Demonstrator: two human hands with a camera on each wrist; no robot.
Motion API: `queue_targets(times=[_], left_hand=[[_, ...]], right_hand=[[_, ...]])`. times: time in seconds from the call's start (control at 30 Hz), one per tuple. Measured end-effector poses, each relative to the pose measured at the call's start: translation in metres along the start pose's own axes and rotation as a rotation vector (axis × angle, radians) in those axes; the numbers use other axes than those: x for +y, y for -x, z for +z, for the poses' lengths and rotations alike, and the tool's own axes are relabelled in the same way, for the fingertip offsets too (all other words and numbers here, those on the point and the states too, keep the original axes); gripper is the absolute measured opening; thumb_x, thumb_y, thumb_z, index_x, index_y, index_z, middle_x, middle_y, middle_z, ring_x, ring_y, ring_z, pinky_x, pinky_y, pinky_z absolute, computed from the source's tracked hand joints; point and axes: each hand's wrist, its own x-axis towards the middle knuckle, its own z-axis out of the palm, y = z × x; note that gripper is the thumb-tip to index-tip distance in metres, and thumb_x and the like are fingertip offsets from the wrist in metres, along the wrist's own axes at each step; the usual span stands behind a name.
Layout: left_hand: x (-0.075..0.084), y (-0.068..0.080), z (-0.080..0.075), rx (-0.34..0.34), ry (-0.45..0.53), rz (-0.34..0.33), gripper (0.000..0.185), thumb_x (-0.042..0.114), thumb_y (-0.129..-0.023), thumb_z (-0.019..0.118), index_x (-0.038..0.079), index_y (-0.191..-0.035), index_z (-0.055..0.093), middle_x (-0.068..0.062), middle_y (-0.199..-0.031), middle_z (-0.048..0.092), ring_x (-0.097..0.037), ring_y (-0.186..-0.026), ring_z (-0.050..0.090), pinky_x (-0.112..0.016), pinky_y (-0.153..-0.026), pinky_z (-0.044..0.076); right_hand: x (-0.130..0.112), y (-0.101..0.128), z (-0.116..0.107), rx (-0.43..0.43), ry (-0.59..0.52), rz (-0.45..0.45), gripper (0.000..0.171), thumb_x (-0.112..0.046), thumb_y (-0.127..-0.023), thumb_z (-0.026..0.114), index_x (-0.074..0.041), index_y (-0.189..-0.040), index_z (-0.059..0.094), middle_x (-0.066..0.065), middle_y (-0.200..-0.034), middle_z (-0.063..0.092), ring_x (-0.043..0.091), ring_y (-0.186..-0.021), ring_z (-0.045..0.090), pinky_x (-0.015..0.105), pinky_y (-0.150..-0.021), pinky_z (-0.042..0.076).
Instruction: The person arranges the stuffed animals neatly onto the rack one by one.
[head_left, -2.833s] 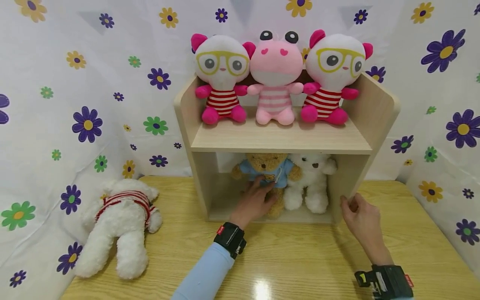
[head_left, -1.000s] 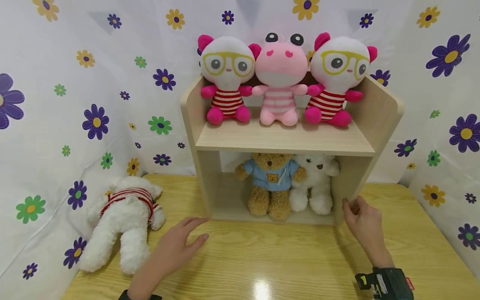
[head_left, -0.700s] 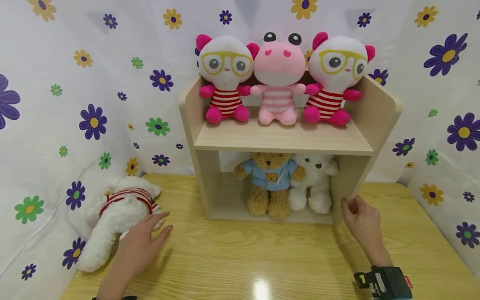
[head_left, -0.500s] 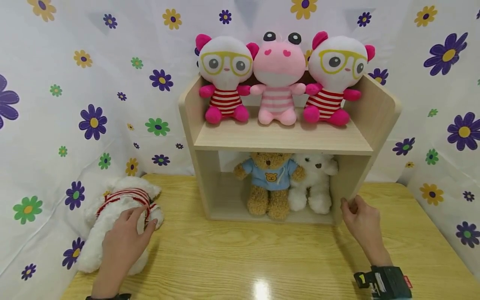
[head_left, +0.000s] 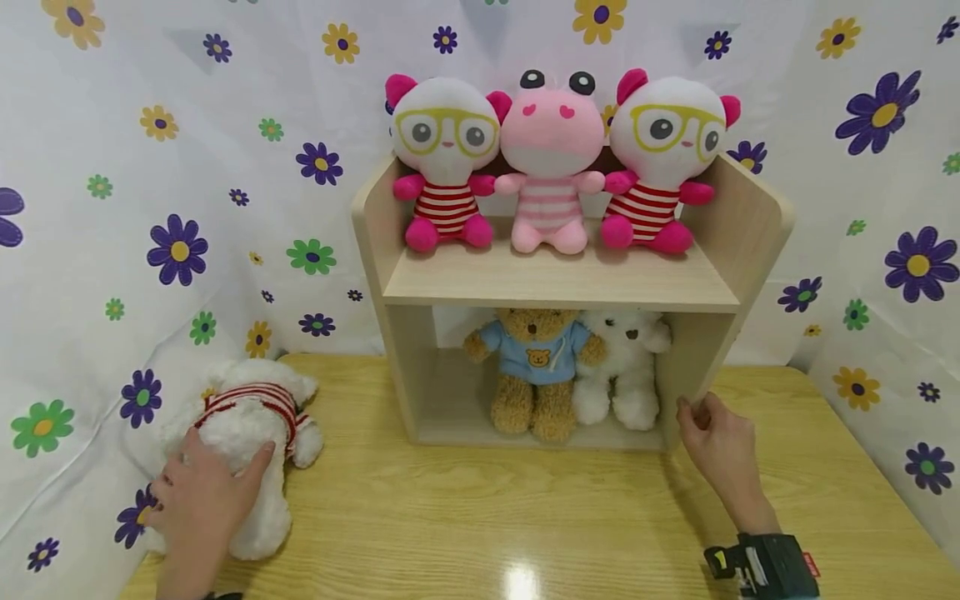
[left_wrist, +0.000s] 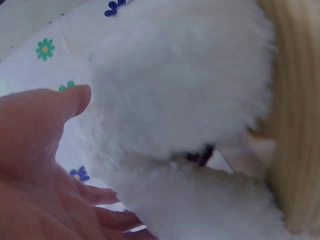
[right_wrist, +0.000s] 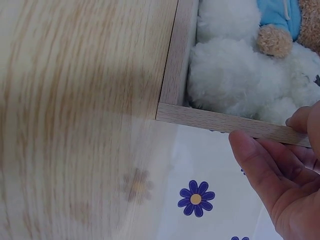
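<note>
At the far left of the surface (head_left: 525, 517) a white teddy in a red-striped top (head_left: 240, 433) lies face down, its head toward the flowered backdrop (head_left: 112, 250) and its legs toward the person, so its long axis runs from near to far, tipped a little to the right at the head end. The left hand (head_left: 197, 492) rests on the toy's lower back and rump, the thumb out along the right flank and the fingers wrapped over the left side; in the left wrist view the fur (left_wrist: 190, 100) fills the frame right against the palm, so the grip looks closed loosely round the body rather than pinching it. This hand sits directly on the toy, while the other is well apart from it across the surface. To the right stands a wooden shelf (head_left: 555, 283) with three pink dolls (head_left: 551, 162) seated in a row on its top board; below, a brown bear in a blue shirt (head_left: 534, 367) and a white bear (head_left: 626, 367) sit side by side toward the right, leaving the left part of that lower compartment bare. The right hand (head_left: 716, 446) pinches the front edge of the shelf's right wall near its foot, thumb and fingers curled round the board.
</note>
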Motion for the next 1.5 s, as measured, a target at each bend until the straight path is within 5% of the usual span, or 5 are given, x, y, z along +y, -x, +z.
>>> queue_targets(times=[0.4, 0.5, 0.77, 1.07, 1.5], left_hand=[[-0.014, -0.009, 0.000, -0.195, -0.016, -0.074, 0.146, 0.091, -0.078, 0.051, -0.019, -0.153, -0.011, -0.055, -0.148, 0.009, -0.076, -0.133, 0.010, -0.093, -0.098, 0.007], [-0.014, -0.010, -0.001, -0.173, 0.016, -0.048, 0.142, 0.085, -0.078, 0.061, -0.017, -0.154, -0.001, -0.049, -0.147, 0.018, -0.070, -0.132, 0.025, -0.086, -0.101, 0.023], [0.001, -0.001, 0.002, 0.109, 0.047, 0.141, 0.101, 0.039, -0.079, 0.083, -0.003, -0.152, 0.027, -0.037, -0.136, 0.039, -0.060, -0.120, 0.044, -0.077, -0.089, 0.033], [0.011, 0.013, 0.011, 0.558, -0.099, 0.620, 0.063, -0.007, -0.070, 0.073, 0.006, -0.129, 0.056, -0.031, -0.113, 0.056, -0.056, -0.098, 0.050, -0.076, -0.092, 0.027], [0.029, 0.037, 0.008, 0.244, -0.285, 0.601, 0.058, 0.028, -0.077, 0.085, 0.006, -0.125, 0.061, -0.030, -0.111, 0.064, -0.050, -0.086, 0.060, -0.071, -0.072, 0.038]], right_hand=[[0.000, 0.000, 0.000, 0.027, -0.018, -0.023, 0.031, 0.000, -0.087, 0.072, -0.007, -0.064, 0.053, 0.000, -0.048, 0.048, -0.011, -0.044, 0.026, 0.018, -0.040, 0.026], [0.000, 0.001, 0.000, 0.019, -0.015, -0.019, 0.030, 0.000, -0.087, 0.072, -0.007, -0.065, 0.054, 0.001, -0.049, 0.048, -0.010, -0.044, 0.026, 0.018, -0.040, 0.027], [0.002, 0.001, 0.000, 0.018, -0.008, -0.012, 0.029, -0.001, -0.088, 0.072, -0.007, -0.065, 0.054, 0.001, -0.049, 0.049, -0.011, -0.044, 0.027, 0.018, -0.040, 0.027], [0.002, 0.002, 0.000, 0.020, -0.006, -0.028, 0.027, 0.000, -0.087, 0.073, -0.005, -0.066, 0.056, 0.003, -0.049, 0.051, -0.009, -0.043, 0.029, 0.018, -0.039, 0.027], [0.001, 0.002, 0.002, 0.020, -0.004, -0.018, 0.029, -0.001, -0.087, 0.072, -0.005, -0.065, 0.054, 0.003, -0.049, 0.049, -0.005, -0.043, 0.029, 0.018, -0.040, 0.027]])
